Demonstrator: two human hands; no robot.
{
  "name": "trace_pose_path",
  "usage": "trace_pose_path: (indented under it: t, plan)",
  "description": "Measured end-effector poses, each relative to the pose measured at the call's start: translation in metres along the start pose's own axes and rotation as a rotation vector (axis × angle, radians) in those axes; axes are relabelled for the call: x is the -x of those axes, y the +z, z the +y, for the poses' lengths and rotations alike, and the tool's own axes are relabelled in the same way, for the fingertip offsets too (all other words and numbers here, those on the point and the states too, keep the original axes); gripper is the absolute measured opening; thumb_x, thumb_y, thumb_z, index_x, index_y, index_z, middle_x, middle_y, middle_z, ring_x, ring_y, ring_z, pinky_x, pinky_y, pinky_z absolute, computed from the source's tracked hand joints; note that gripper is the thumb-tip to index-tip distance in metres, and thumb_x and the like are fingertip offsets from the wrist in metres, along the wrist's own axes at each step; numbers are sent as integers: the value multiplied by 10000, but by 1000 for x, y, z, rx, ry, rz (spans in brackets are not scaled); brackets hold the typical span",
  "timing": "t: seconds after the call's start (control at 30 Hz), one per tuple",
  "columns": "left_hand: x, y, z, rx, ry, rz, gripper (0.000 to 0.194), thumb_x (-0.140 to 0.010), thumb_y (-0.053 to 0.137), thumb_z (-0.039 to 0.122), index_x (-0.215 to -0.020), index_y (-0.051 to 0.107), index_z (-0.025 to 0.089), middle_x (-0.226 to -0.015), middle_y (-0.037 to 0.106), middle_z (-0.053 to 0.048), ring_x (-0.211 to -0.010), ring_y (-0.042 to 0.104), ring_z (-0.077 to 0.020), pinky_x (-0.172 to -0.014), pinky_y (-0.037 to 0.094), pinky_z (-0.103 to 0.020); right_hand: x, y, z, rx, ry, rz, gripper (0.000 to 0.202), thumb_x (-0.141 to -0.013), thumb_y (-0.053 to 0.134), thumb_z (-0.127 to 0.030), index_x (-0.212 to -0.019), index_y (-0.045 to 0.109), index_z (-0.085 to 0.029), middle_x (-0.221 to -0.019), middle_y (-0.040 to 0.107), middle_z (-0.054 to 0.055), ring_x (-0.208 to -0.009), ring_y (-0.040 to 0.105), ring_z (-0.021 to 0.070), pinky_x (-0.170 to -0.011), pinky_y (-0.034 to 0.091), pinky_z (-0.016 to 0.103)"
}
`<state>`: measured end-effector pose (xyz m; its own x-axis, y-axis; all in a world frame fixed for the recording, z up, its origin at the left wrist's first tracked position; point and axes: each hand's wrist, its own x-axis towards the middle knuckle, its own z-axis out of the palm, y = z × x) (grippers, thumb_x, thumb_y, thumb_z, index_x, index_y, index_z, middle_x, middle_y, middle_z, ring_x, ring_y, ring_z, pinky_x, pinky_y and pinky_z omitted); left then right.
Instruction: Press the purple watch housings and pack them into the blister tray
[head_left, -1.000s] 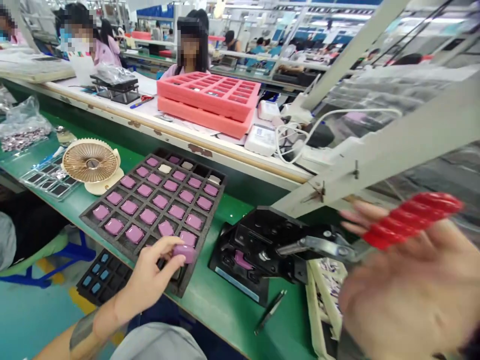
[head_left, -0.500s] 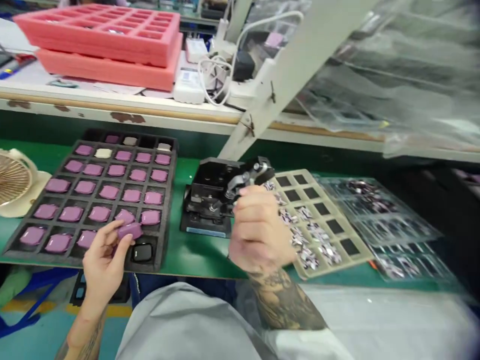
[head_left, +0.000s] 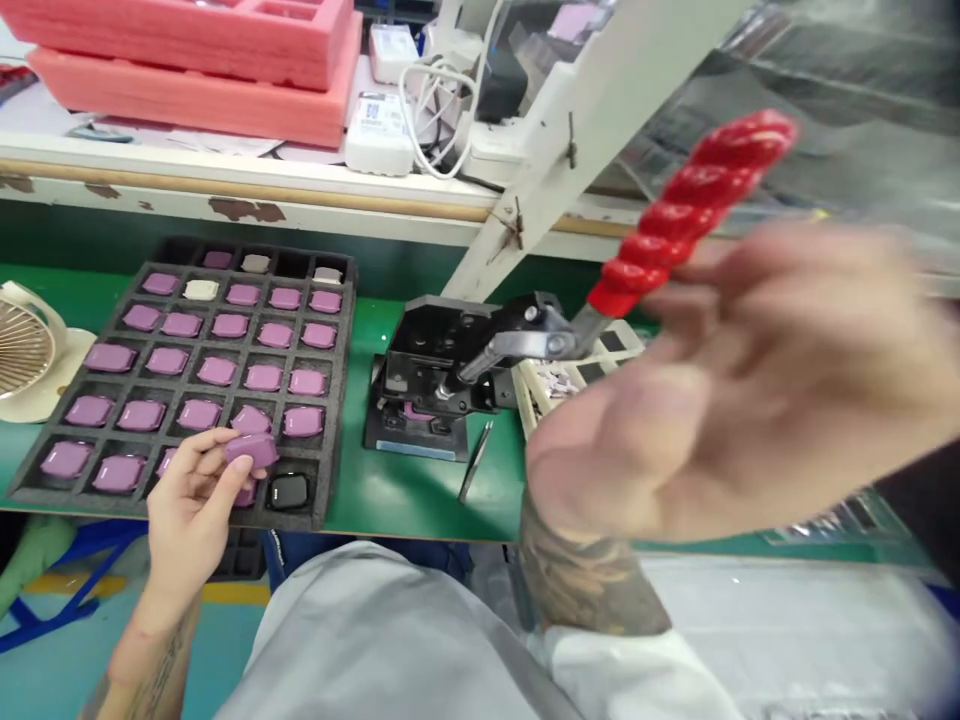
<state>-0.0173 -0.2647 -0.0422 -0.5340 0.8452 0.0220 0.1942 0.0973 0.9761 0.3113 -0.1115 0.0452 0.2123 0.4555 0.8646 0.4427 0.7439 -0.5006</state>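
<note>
Pinched in my left hand [head_left: 191, 490] is a purple watch case [head_left: 251, 451], held just above the near right part of a dark foam tray [head_left: 319, 490]. Similar purple cases fill most of its compartments, and a black watch case [head_left: 288, 491] lies in the near right corner. My right hand [head_left: 750, 390], blurred, is beside the raised red handle [head_left: 690, 215] of a black lever press [head_left: 457, 350]. Its fingers overlap the handle's lower side without wrapping it, and the thumb is apart. Something purple shows under the press. Tweezers [head_left: 475, 462] lie right of the press.
A beige tray [head_left: 529, 400] of shiny small parts is partly hidden behind my right hand. Pink foam trays [head_left: 195, 100] and white boxes with a cable [head_left: 379, 135] occupy the shelf. A slanted white post [head_left: 517, 200] rises behind the press. A small fan [head_left: 30, 345] stands left.
The lever handle has swung up and right, and my right hand has risen with it and loosened from a fist. The tweezers have come into view. My left hand still holds the purple watch case.
</note>
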Motion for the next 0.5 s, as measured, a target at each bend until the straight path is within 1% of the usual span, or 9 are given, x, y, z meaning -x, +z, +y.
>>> trace_pose_path:
  t: [0.03, 0.07, 0.1, 0.17, 0.23, 0.27, 0.33, 0.4, 0.5]
  plan:
    - [-5, -6, 4, -20, 17, -5, 419, -940, 875, 482, -1242, 747, 222, -924, 839, -50, -764, 813, -209, -720, 664, -277, 12, 1, -5, 42, -87, 1, 362, -1030, 576, -427, -850, 780, -187, -1218, 805, 58, -1336, 762, 349, -964, 655, 474]
    - [-14, -13, 7, -51, 46, -7, 399, -930, 879, 483, -1213, 758, 229, -953, 844, -56, -798, 818, -218, -747, 668, -286, 31, 1, -9, 81, -177, -89, 187, -1011, 677, -339, -967, 801, -207, -1099, 814, 57, -1199, 817, 330, -970, 679, 525]
    - [-26, -19, 10, -87, 81, -4, 384, -923, 878, 485, -1195, 767, 238, -993, 849, -62, -846, 824, -229, -787, 672, -299, 54, -2, -11, 89, -208, -185, 99, -992, 707, -242, -1027, 799, -227, -1028, 805, 49, -1078, 837, 297, -901, 707, 503]
    - [-63, -30, 14, -169, 151, 0, 370, -922, 858, 500, -1186, 778, 253, -1057, 848, -65, -937, 822, -252, -868, 671, -334, 103, -11, -5, 128, -160, -292, 276, -930, 716, -98, -1153, 796, -239, -1068, 777, 69, -1009, 827, 290, -808, 726, 460]
    - [-116, -37, 14, -277, 212, 11, 351, -934, 821, 501, -1179, 779, 253, -1047, 838, -60, -965, 806, -264, -908, 660, -360, 146, -21, 10, 149, -86, -509, 450, -946, 675, -64, -1330, 757, -285, -1153, 789, 79, -1102, 811, 323, -878, 732, 488]
    - [-148, -39, 13, -346, 246, 13, 333, -935, 805, 473, -1170, 780, 239, -1056, 834, -64, -972, 798, -264, -925, 651, -364, 161, -24, 20, 230, -47, -611, 514, -990, 642, -103, -1461, 696, -299, -1289, 776, 107, -1207, 784, 359, -967, 720, 550]
    - [-215, -39, 11, -551, 235, 73, 306, -946, 752, 382, -1191, 781, 201, -1079, 827, -79, -993, 786, -260, -975, 631, -368, 178, -25, 41, 364, -3, -785, 638, -1054, 540, -146, -1672, 510, -305, -1507, 688, 162, -1392, 691, 415, -1112, 649, 667]
    - [-276, -35, 11, -615, 206, 143, 376, -948, 713, 305, -1283, 765, 144, -1115, 818, -124, -1012, 778, -283, -1019, 613, -408, 182, -20, 60, 440, -5, -894, 699, -1067, 427, -118, -1743, 406, -294, -1589, 625, 186, -1490, 614, 422, -1187, 578, 714]
    - [-335, -22, 11, -680, 183, 189, 399, -961, 666, 251, -1316, 766, 97, -1203, 799, -196, -1143, 754, -346, -1098, 571, -468, 176, -9, 89, 448, -50, -953, 626, -1075, 367, -108, -1658, 540, -256, -1476, 695, 184, -1438, 645, 384, -1189, 570, 686]
